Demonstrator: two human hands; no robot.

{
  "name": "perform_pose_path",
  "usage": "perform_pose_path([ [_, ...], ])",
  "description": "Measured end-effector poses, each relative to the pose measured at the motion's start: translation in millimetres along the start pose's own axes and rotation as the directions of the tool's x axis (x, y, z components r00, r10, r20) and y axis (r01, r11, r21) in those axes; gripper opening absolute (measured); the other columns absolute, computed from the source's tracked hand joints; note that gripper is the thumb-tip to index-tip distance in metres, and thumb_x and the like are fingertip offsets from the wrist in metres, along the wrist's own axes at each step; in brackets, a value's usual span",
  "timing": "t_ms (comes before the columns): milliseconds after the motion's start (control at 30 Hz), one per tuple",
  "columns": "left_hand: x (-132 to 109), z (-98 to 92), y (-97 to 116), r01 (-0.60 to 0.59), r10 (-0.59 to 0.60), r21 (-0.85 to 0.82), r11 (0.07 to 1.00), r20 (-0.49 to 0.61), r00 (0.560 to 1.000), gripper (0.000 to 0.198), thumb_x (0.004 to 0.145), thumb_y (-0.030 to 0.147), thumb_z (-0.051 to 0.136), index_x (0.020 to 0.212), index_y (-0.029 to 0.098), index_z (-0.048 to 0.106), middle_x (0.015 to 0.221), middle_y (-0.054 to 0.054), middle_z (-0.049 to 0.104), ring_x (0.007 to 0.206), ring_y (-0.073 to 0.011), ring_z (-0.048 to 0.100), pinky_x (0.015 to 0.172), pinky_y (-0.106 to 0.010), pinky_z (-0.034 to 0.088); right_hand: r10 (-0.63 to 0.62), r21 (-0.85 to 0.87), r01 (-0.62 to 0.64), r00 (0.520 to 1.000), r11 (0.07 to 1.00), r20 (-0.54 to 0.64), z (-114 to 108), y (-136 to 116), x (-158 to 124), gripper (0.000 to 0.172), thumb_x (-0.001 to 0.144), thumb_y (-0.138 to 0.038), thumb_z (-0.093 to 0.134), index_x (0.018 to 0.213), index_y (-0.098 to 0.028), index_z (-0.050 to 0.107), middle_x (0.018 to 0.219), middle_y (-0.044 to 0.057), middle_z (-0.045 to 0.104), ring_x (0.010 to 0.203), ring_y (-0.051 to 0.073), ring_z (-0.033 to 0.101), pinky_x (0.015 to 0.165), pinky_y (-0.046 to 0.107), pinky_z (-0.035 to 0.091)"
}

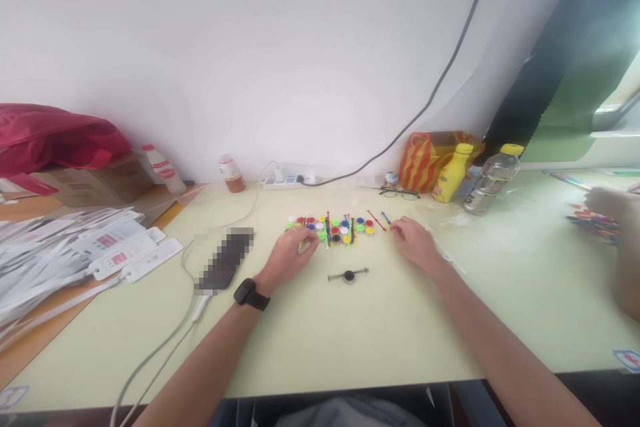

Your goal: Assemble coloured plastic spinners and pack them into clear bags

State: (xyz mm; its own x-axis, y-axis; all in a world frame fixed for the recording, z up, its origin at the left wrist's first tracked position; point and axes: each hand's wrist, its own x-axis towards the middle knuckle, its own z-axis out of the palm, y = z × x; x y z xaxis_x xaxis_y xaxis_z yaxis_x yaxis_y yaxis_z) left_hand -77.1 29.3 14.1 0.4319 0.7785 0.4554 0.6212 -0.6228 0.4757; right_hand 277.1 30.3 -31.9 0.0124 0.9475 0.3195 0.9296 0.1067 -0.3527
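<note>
Small round discs (337, 238) in several colours lie in rows at the middle of the table, with thin coloured plastic sticks (329, 230) across them. My left hand (293, 253) curls over the left end of the rows, fingers bent towards the thumb; whatever lies under its fingertips is hidden. At the right end, my right hand (414, 244) has its fingertips closed at the lower end of a short blue stick (386, 218). Beside that, a red stick (377, 220) lies slanted. Nearer me, a black disc (349, 276) sits on the middle of a dark stick.
Left of my hands lie a phone (225, 263) with a cable and a pile of white tags (115, 247). Bottles (453, 173), glasses (400, 193) and a power strip (287, 178) stand along the wall. Another person's arm (627, 253) reaches in at right, near coloured sticks (593, 223).
</note>
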Motion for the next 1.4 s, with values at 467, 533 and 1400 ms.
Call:
perform_pose_path([
  [467,-1.2,5.5,-3.7,0.01,-0.01,-0.004,1.0,0.046,0.999,0.018,0.099,0.034,0.058,0.096,0.024,0.072,0.089,-0.004,0.075,0.081,-0.02,0.068,0.075,-0.032,0.052,0.062,0.029,-0.062,0.998,0.998,-0.013,-2.6,4.9,0.5,0.015,0.088,-0.015,0.06,0.088,-0.023,0.073,0.096,0.003,0.073,0.086,0.018,0.066,0.068,0.028,0.041],
  [533,-1.1,5.9,-3.6,0.007,-0.007,-0.005,1.0,0.045,0.999,0.018,0.099,0.034,0.058,0.096,0.024,0.072,0.088,-0.003,0.075,0.08,-0.0198,0.068,0.074,-0.032,0.052,0.069,0.03,-0.069,0.997,0.997,-0.02,-1.7,4.9,0.9,0.015,0.087,-0.015,0.06,0.087,-0.023,0.073,0.094,0.003,0.073,0.085,0.018,0.066,0.068,0.027,0.041],
  [1400,-1.2,5.1,0.4,0.013,-0.01,-0.031,0.999,0.067,0.998,0.016,0.097,0.031,0.059,0.095,0.024,0.073,0.083,-0.001,0.073,0.074,-0.0174,0.066,0.069,-0.029,0.049,0.001,0.017,0.0,0.997,1.0,-0.077,0.8,2.4,1.8,0.015,0.097,-0.025,0.051,0.087,-0.023,0.062,0.093,0.005,0.07,0.092,0.024,0.063,0.076,0.033,0.044],
])
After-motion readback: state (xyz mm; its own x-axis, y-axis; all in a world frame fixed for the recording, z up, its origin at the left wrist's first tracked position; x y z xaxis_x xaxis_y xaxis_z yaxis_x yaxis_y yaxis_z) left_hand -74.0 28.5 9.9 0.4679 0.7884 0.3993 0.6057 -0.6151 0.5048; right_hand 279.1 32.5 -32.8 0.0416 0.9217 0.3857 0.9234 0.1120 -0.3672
